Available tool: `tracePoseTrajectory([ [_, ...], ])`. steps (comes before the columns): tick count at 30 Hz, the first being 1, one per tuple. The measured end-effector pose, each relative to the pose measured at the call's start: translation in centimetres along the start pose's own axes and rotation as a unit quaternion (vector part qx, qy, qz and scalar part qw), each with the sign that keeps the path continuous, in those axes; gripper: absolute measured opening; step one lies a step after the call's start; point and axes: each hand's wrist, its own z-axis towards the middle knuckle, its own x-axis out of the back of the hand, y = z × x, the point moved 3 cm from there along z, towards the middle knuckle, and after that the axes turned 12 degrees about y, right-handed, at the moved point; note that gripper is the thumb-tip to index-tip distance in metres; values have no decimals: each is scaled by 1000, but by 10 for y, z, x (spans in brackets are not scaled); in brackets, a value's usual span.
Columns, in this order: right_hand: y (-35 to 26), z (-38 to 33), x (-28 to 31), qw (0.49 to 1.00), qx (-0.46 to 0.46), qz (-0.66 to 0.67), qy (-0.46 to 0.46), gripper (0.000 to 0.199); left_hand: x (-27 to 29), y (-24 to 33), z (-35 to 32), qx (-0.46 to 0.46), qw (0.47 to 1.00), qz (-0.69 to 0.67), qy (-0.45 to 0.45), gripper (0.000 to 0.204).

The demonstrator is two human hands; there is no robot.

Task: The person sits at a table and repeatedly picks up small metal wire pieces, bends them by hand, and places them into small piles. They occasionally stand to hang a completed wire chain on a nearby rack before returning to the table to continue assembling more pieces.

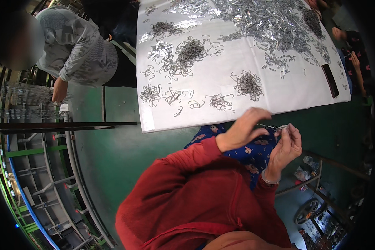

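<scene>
Between the thumb and fingers of my right hand (287,146) is a small silvery metal piece (282,126), held just off the table's near edge. Small dark parts lie along the left of that piece, too small to make out. My left hand (246,128) is a short way to the left, with its thumb and fingers apart and nothing seen in them. Closest to it on the white-covered table (187,118) are a pile of bent wire hooks (248,85) and a smaller group of wire hooks (221,102).
Many shiny metal strips (275,29) spread over the far table. More wire hooks (191,49) lie heaped at left. A dark bar (330,81) rests near the right edge. A person in a grey top (77,50) works at a rack on the left; other people's hands (355,60) show at right.
</scene>
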Motion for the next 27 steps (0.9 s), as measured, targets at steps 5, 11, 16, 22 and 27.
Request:
tracePoseTrajectory([
  [5, -9, 0, 5, 999, 13, -12, -30, 21, 87, -89, 79, -75, 946, 305, 83, 22],
  [11, -19, -1, 14, 999, 31, -10, -23, 22, 130, -176, 132, -49, 852, 520, -37, 11],
  [16, -24, -4, 20, 999, 36, -3, -18, 22, 121, -178, 123, -71, 809, 578, -86, 14],
  [22, -35, -3, 25, 997, 61, -22, -31, 21, 143, -165, 155, -68, 826, 547, -117, 19],
  [27, -38, -2, 28, 998, 63, -19, -17, 22, 148, -154, 191, -35, 890, 430, -145, 30],
])
